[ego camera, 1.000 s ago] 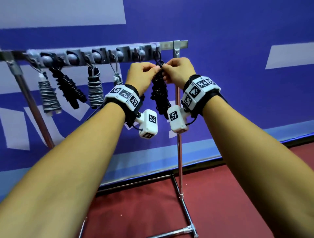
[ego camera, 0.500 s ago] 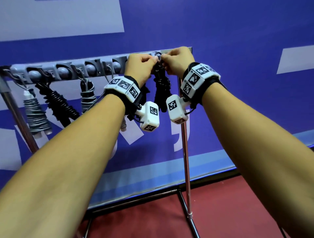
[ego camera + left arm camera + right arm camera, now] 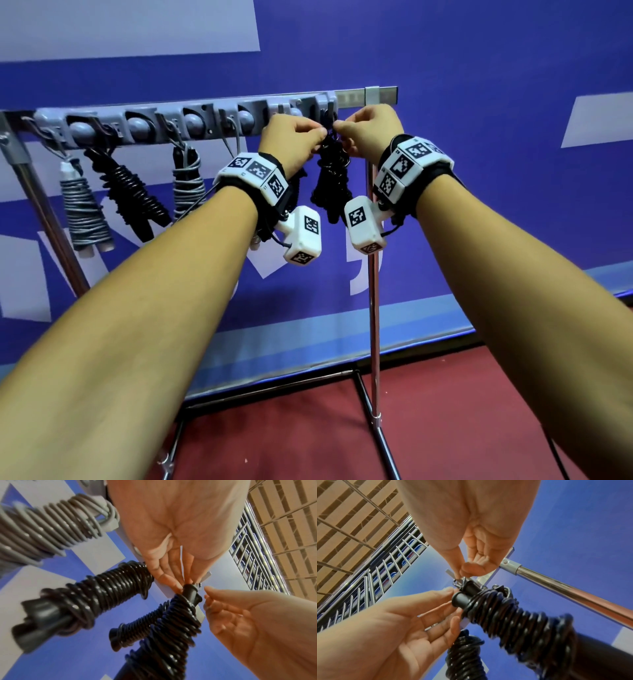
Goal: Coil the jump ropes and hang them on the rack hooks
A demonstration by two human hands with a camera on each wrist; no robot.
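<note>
A black coiled jump rope (image 3: pixel 330 178) hangs at the rightmost wire hook (image 3: pixel 458 581) of the grey rack bar (image 3: pixel 205 118). My left hand (image 3: pixel 319 136) pinches the top of its handles (image 3: pixel 190 593) from the left. My right hand (image 3: pixel 339 132) pinches the rope's top from the right, thumb and forefinger (image 3: pixel 462 573) closed right at the hook. The rest of the bundle dangles freely between my wrists. The exact seat of the rope on the hook is hidden by my fingers.
Two grey coiled ropes (image 3: pixel 84 209) (image 3: pixel 186 185) and a black one (image 3: pixel 133 195) hang on hooks further left. Another black bundle (image 3: pixel 96 596) hangs just left of my left hand. The chrome upright pole (image 3: pixel 374 308) stands right behind the held rope, against a blue wall.
Both hands have risen with the rope's top from below the bar to the rightmost hook. In the last half second they hardly shifted.
</note>
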